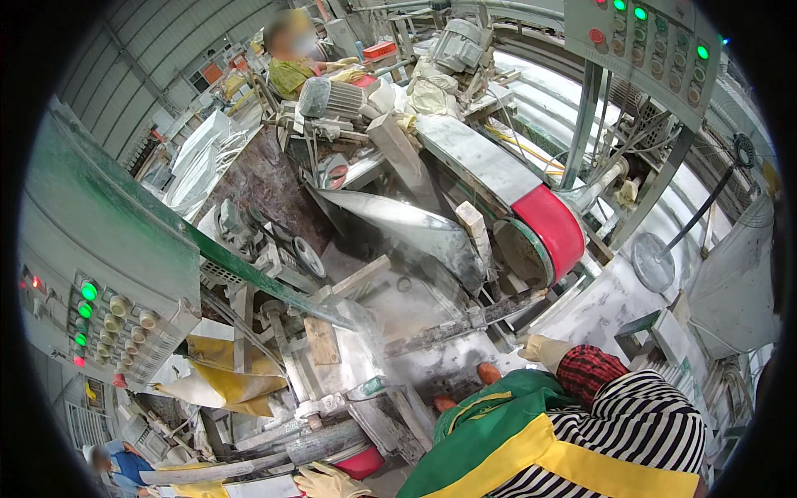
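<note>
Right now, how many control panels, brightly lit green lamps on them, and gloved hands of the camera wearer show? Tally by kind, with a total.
Control panels: 2
Brightly lit green lamps: 6, three per panel
Wearer's gloved hands: 2
Total: 10

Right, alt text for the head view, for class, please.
A person's gloved left hand is beside a red machine end; the gloved right hand is pictured below a larger one. Dusty machinery surrounds them, with green-lit control panels left and right.
</note>
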A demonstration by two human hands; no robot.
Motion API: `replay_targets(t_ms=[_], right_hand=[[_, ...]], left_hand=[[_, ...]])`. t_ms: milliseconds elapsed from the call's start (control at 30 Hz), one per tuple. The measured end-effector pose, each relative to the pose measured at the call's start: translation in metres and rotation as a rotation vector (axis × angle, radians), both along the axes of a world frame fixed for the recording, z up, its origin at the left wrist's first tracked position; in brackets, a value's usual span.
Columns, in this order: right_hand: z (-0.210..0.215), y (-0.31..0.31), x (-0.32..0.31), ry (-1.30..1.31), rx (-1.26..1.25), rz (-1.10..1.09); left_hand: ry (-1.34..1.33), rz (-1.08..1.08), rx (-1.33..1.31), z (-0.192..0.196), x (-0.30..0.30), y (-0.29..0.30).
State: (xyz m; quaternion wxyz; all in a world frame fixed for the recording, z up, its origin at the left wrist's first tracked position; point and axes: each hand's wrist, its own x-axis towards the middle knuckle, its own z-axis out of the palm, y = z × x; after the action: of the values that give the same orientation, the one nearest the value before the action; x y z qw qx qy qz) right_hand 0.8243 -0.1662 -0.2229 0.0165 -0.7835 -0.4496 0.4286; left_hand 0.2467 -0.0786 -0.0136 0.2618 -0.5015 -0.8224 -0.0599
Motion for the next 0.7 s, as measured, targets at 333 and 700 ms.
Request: replay_targets(t_ms=[333,700], right_hand=[[0.027,0.006,-0.012,0.041,-0.045,-0.052],[0.043,0.006,-0.018,0.082,-0.077,-0.096]], left_hand=[[-0.143,0.137,-0.1,-0.01,0.007,-0.003],[-0.209,0.158,-0.18,0.056,0.004,-0.001]])
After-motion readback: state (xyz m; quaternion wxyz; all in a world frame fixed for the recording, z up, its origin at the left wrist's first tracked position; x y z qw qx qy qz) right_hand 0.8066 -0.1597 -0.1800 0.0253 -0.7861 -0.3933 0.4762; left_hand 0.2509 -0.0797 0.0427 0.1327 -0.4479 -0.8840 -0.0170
